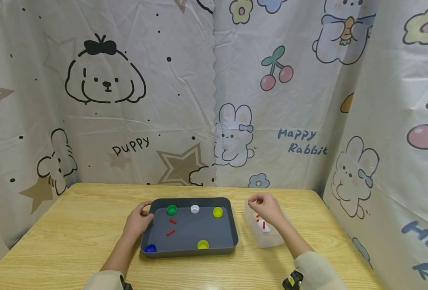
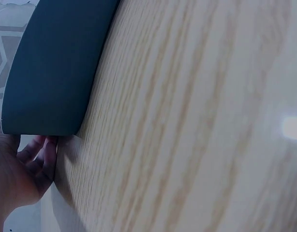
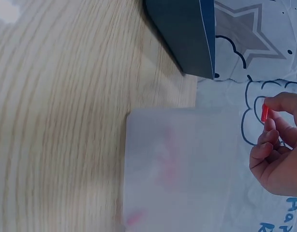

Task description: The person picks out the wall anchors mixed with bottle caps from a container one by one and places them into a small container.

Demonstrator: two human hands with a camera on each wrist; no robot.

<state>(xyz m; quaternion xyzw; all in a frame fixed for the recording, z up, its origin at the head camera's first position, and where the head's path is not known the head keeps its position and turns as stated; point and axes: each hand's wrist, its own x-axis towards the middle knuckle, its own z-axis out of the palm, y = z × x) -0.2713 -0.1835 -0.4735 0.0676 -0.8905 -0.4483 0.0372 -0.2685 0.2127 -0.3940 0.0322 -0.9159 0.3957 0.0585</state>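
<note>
My right hand (image 1: 266, 207) is raised over the frosted plastic box (image 1: 272, 241), thumb and finger pinching a small red stick (image 3: 265, 113). Several more red sticks (image 1: 264, 225) lie in that box beside a white piece. At the left end of the dark grey tray (image 1: 188, 253), my left hand (image 1: 138, 220) holds the wall. In the left wrist view its fingers (image 2: 38, 157) curl at the tray's end, partly hidden. Two red sticks (image 1: 171, 232) lie on the tray floor, left of its middle.
Small round cups stand in the tray: green (image 1: 172, 210), white (image 1: 194, 209) and yellow (image 1: 218, 212) along the back, blue (image 1: 150, 248) in the front left corner, another yellow cup (image 1: 202, 244) at the front. A printed curtain (image 1: 185, 100) hangs behind the wooden table (image 1: 72, 241).
</note>
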